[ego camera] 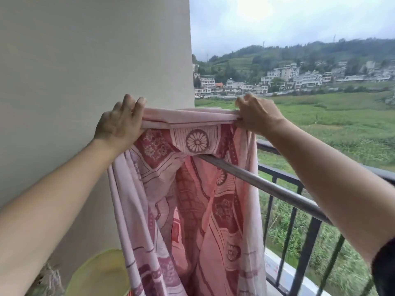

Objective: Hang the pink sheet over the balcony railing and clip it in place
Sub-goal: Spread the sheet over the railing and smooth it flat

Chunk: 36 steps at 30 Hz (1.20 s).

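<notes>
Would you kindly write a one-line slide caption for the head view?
Left hand and right hand grip the pink sheet's bunched top edge above the balcony railing.

Bare left hand (119, 122) and bare right hand (258, 116), forearms uncovered to the elbow; dark sleeve cuff (384, 268) well behind the right hand

Sheet (192, 210) top edge between left hand (119, 122) and right hand (258, 116), above pole (267, 189). Wall (85, 60) left, behind. Railing (277, 170) right, beyond pole. Basin (100, 274) lower left of sheet.
</notes>
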### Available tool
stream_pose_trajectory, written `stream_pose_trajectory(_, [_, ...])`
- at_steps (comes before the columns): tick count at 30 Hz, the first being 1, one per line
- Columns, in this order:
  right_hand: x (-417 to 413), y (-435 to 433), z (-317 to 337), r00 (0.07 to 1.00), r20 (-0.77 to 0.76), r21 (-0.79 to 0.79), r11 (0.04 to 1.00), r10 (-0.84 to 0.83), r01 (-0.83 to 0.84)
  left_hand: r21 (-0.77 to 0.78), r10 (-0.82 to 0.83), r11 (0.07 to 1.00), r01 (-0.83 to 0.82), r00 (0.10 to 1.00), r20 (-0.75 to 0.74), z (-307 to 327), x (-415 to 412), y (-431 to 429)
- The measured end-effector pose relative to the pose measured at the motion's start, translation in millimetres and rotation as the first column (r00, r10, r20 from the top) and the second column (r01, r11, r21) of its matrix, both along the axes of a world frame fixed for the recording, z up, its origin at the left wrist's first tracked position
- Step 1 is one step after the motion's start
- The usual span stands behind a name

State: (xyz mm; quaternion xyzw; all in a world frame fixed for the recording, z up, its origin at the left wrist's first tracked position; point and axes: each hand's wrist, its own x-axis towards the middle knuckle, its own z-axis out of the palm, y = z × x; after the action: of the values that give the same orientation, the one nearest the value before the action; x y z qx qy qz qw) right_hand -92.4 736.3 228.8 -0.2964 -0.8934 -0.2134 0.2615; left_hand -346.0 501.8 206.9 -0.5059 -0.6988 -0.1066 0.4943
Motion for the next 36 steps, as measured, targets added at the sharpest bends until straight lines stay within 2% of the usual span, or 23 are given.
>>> stream_pose_trajectory(3, [-26,16,19,0.995,-0.015,0.033,0.994,-0.1,0.1,0.018,-0.018,1.0,0.021,0.989,-0.149,15,-19,6])
stream_pose_trajectory(6, [-53,31,30,0.989,-0.067,0.045,0.99,-0.129,0.132,0.085,-0.038,0.995,0.056,0.978,-0.206,24,-36,16])
stream_pose_trajectory(8, [-74,44,32,0.978,-0.19,-0.097,0.993,-0.085,0.067,0.144,0.052,0.989,-0.017,0.97,-0.239,26,-50,24])
stream_pose_trajectory(10, [-97,57,29,0.945,-0.326,-0.362,0.926,-0.018,-0.108,0.153,0.206,0.973,-0.17,0.942,-0.264,28,-61,35])
stream_pose_trajectory(11, [-109,63,27,0.917,-0.399,-0.497,0.839,0.006,-0.222,0.145,0.261,0.962,-0.233,0.94,-0.221,29,-63,41])
stream_pose_trajectory(12, [-122,68,24,0.883,-0.469,-0.592,0.735,0.018,-0.329,0.125,0.285,0.954,-0.272,0.953,-0.105,29,-64,48])
stream_pose_trajectory(13, [-133,71,21,0.853,-0.522,-0.626,0.671,0.017,-0.397,0.126,0.284,0.949,-0.288,0.957,0.054,28,-66,55])
stream_pose_trajectory(15, [-156,76,16,0.807,-0.59,-0.604,0.663,0.001,-0.442,0.188,0.272,0.914,-0.359,0.888,0.372,27,-74,72])
stream_pose_trajectory(18, [-182,80,9,0.755,-0.656,-0.564,0.662,0.002,-0.493,0.312,0.123,0.853,-0.419,0.741,0.66,21,-97,95])
stream_pose_trajectory(19, [-189,81,5,0.762,-0.648,-0.58,0.636,0.019,-0.509,0.333,0.052,0.84,-0.428,0.675,0.736,16,-107,102])
stream_pose_trajectory(21, [-199,82,-9,0.821,-0.565,-0.681,0.513,0.086,-0.522,0.326,-0.101,0.868,-0.374,0.51,0.854,-5,-121,116])
stream_pose_trajectory(23, [-199,83,-25,0.917,-0.351,-0.816,0.418,0.19,-0.399,0.322,-0.233,0.924,-0.208,0.361,0.903,-44,-115,127])
stream_pose_trajectory(24, [-197,84,-32,0.944,-0.219,-0.857,0.414,0.247,-0.307,0.321,-0.265,0.941,-0.112,0.348,0.899,-66,-107,131])
stream_pose_trajectory(25, [-194,87,-37,0.95,-0.098,-0.886,0.409,0.297,-0.219,0.31,-0.28,0.95,-0.021,0.374,0.884,-87,-96,132])
stream_pose_trajectory(26, [-191,87,-41,0.941,-0.008,-0.917,0.373,0.338,-0.141,0.284,-0.28,0.957,0.059,0.443,0.852,-108,-87,132])
stream_pose_trajectory(27, [-188,88,-43,0.928,0.049,-0.951,0.301,0.369,-0.07,0.225,-0.258,0.966,0.128,0.549,0.795,-128,-78,132])
stream_pose_trajectory(29, [-183,90,-43,0.899,0.107,-0.989,0.138,0.425,0.053,0.151,-0.26,0.966,0.212,0.766,0.588,-157,-67,136])
stream_pose_trajectory(30, [-180,89,-42,0.887,0.117,-0.993,0.072,0.446,0.095,0.151,-0.289,0.957,0.246,0.807,0.515,-167,-64,140])
stream_pose_trajectory(31, [-178,89,-41,0.878,0.12,-0.993,0.043,0.464,0.113,0.168,-0.33,0.944,0.284,0.812,0.482,-171,-61,142])
stream_pose_trajectory(32, [-176,88,-40,0.869,0.125,-0.992,0.063,0.479,0.108,0.202,-0.385,0.923,0.327,0.788,0.48,-171,-60,145])
stream_pose_trajectory(36, [-174,89,-37,0.892,0.13,-0.954,0.301,0.432,-0.006,0.236,-0.518,0.851,0.47,0.672,0.53,-168,-70,142])
